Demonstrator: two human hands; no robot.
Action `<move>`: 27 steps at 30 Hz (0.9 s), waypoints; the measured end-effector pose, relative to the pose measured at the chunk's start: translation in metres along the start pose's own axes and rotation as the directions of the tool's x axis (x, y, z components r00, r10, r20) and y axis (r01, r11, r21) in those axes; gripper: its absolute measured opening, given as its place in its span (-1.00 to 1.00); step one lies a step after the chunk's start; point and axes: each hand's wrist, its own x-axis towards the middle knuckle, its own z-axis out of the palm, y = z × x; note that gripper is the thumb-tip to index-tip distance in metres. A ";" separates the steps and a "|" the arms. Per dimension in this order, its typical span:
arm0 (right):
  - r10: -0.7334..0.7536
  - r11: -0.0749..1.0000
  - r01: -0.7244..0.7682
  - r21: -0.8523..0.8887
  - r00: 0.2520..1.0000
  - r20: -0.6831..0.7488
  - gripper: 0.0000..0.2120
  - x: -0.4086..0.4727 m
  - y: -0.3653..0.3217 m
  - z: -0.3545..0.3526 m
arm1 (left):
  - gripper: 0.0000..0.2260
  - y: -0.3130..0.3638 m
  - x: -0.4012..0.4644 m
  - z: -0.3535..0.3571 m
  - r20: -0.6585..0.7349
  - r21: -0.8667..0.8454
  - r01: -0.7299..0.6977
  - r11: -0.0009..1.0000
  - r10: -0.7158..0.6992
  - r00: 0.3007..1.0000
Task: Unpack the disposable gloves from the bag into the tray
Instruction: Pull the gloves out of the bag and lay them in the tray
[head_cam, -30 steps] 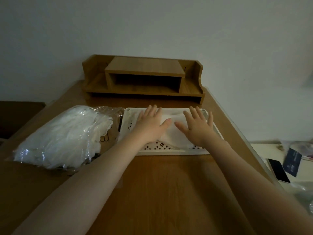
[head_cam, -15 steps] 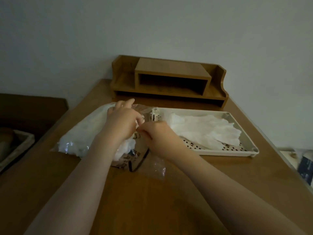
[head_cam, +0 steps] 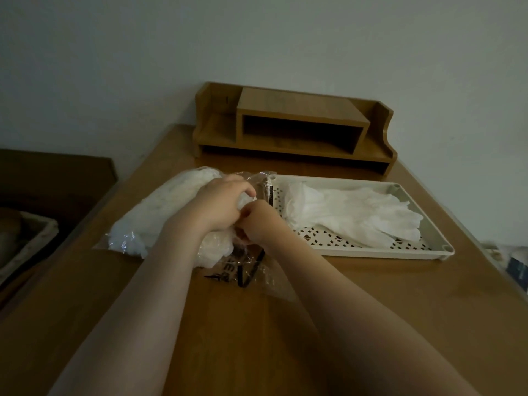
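A clear plastic bag (head_cam: 160, 218) full of white disposable gloves lies on the wooden desk, left of a white perforated tray (head_cam: 423, 250). Several white gloves (head_cam: 351, 212) lie flat in the tray. My left hand (head_cam: 220, 204) is curled over the bag's open end and grips gloves there. My right hand (head_cam: 257, 224) is right beside it at the bag's mouth, its fingers curled and pinching glove material; the fingertips are hidden behind the left hand.
A wooden desk organiser (head_cam: 294, 127) stands at the back against the wall. The desk's left edge drops to a dark area with a basket (head_cam: 25, 247). A low surface with small items (head_cam: 514, 267) is at the right edge.
Both hands left the gloves in the tray and moved left to the bag's mouth. They have closed tighter on the gloves there. The view has shifted left.
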 end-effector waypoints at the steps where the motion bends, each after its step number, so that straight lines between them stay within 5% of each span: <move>1: -0.015 1.000 0.015 -0.005 1.000 -0.011 -0.74 0.001 0.001 0.001 | -0.53 -0.001 0.000 0.000 0.012 0.009 0.002 1.000 -0.002 1.000; 6: -0.144 0.989 0.137 -0.050 0.969 -0.199 -0.84 -0.005 0.002 -0.008 | -0.62 -0.004 -0.003 0.002 0.019 0.076 0.020 0.997 -0.022 1.000; 11: -0.148 0.877 0.272 0.395 0.937 -0.315 -0.78 -0.019 0.013 -0.037 | -0.66 -0.007 0.000 0.005 -0.106 0.141 0.041 0.989 -0.026 0.994; 13: -0.101 0.753 0.298 0.586 0.933 -0.345 -0.76 -0.025 0.018 -0.041 | -0.65 -0.006 0.002 0.006 -0.142 0.147 0.051 0.988 -0.030 0.989; 16: -0.097 0.346 0.361 0.866 0.932 -0.350 -0.71 -0.032 0.019 -0.044 | -0.63 -0.003 0.003 0.009 -0.144 0.184 0.062 0.981 -0.036 0.989; 20: -0.101 -0.070 0.327 0.942 0.938 -0.333 -0.78 -0.039 0.016 -0.057 | -0.60 -0.002 0.004 0.015 -0.166 0.264 0.121 0.957 -0.079 0.983; 24: -0.072 -0.268 0.388 0.882 0.905 -0.420 -0.87 -0.049 0.010 -0.090 | -0.55 -0.008 0.005 0.022 -0.200 0.362 0.177 0.915 -0.109 0.974; 27: -0.064 -0.292 0.379 0.878 0.908 -0.413 -0.84 -0.056 0.011 -0.112 | -0.56 -0.007 0.004 0.020 -0.151 0.359 0.226 0.906 -0.183 0.971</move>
